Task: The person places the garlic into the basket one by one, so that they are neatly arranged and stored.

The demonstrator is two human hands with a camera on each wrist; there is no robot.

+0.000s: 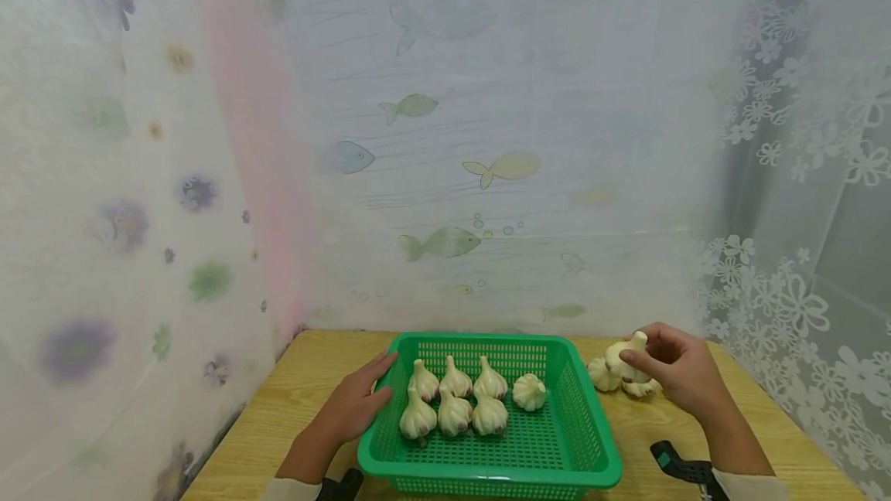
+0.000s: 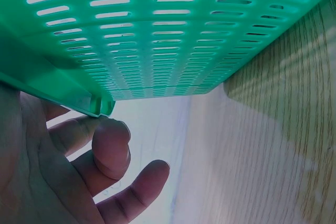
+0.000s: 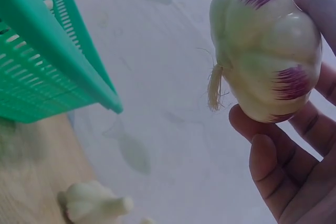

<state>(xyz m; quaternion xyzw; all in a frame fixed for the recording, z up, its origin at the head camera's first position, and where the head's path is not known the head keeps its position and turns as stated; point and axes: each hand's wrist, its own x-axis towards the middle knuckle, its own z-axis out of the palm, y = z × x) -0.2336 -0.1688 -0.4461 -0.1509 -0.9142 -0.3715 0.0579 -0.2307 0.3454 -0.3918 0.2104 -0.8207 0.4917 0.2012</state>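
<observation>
Garlic bulb [image 1: 619, 358]: at the right hand's fingertips, on that hand's left side; long axis oblique, stem up and slightly right in head view, rounded base lower left. Right hand [image 1: 678, 369]: partly closed, thumb and fingers pinching the bulb. Just below its fingers, two loose bulbs [image 1: 602, 375] on the table [image 1: 316, 358]. Left of it, green basket [image 1: 487, 472] with seven bulbs. Left hand [image 1: 351, 402]: fingers loosely extended, touching the basket's left rim.

Left hand [image 1: 353, 402] and right hand [image 1: 681, 371] are both bare, pale cream sleeves [image 1: 750, 488] below. Black gadget [image 1: 689, 472] at each wrist, right one's got a teal patch [image 1: 664, 457].
</observation>
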